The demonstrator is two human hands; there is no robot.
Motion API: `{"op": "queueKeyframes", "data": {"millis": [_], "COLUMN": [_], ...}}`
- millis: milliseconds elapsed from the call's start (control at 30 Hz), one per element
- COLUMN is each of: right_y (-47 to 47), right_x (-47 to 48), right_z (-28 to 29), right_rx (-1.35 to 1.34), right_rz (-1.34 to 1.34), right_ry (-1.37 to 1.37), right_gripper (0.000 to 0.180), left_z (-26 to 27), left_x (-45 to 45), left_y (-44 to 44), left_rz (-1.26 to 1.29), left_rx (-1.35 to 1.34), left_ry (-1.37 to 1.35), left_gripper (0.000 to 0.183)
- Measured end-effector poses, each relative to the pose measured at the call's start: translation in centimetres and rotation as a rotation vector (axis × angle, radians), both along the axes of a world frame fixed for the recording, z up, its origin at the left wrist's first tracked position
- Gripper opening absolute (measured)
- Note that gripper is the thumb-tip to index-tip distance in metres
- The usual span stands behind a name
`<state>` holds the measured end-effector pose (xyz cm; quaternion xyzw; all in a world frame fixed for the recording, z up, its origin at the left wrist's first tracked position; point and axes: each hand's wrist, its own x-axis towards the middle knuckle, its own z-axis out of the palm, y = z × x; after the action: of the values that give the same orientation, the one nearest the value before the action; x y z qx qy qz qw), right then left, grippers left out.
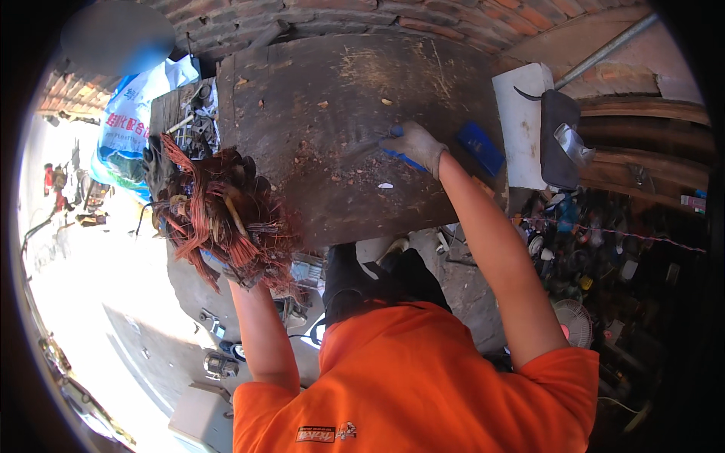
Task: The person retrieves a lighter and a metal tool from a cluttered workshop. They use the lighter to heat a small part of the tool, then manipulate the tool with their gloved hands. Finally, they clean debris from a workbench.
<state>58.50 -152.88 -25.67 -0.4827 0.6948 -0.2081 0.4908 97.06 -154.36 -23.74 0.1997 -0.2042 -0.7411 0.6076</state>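
Observation:
My left hand (243, 276), in a work glove, is at the near side of a large tangled bundle of copper wire (212, 206). The bundle hides most of its fingers, and it supports the bundle at the table's left edge. My right hand (416, 148), in a pale work glove, is closed around a blue-handled tool (403, 160) above the middle of the table. Blur hides the tool's working end, so its kind is unclear. Crumbs and reddish debris (340, 164) lie on the dark wooden tabletop (283, 85) to the left of that hand.
A flat blue object (480, 148) lies near the table's right edge. Past that edge are a white board (521, 124) and a dark case (559, 139). A printed sack (127, 130) and a box of metal parts (198, 124) stand at left. A fan (573, 323) is at lower right.

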Motion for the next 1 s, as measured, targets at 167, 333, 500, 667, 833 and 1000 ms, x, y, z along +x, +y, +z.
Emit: {"op": "queueKeyframes", "data": {"millis": [167, 333, 500, 667, 833, 1000], "right_y": [2.1, 5.1, 3.8, 0.2, -1.3, -2.5], "right_x": [0.6, 1.0, 4.1, 8.0, 8.9, 9.1], "right_z": [2.3, 5.5, 5.1, 1.2, 0.9, 2.4], "right_rx": [-0.036, -0.142, -0.052, 0.045, 0.04, 0.099], "right_rz": [-0.182, -0.392, -0.184, 0.023, 0.273, 0.431], "right_ry": [-0.288, -0.492, -0.154, 0.295, 0.453, 0.513], "right_gripper": [0.039, 0.036, 0.038, 0.04, 0.041, 0.035], "left_z": [6.1, 7.6, 0.4, 4.2, 6.3, 7.1], "left_x": [-3.4, -4.6, -1.6, -5.1, -4.3, -3.9], "left_y": [0.1, -0.3, -0.6, -0.2, 0.4, 0.1], "left_rz": [-0.082, -0.178, -0.04, -0.051, -0.167, -0.147], "left_rx": [-0.076, -0.046, -0.22, -0.01, -0.285, 0.129], "left_ry": [0.025, 0.125, -0.264, -0.21, -0.735, 0.041], "left_gripper": [0.056, 0.055, 0.049, 0.047, 0.049, 0.051]}}
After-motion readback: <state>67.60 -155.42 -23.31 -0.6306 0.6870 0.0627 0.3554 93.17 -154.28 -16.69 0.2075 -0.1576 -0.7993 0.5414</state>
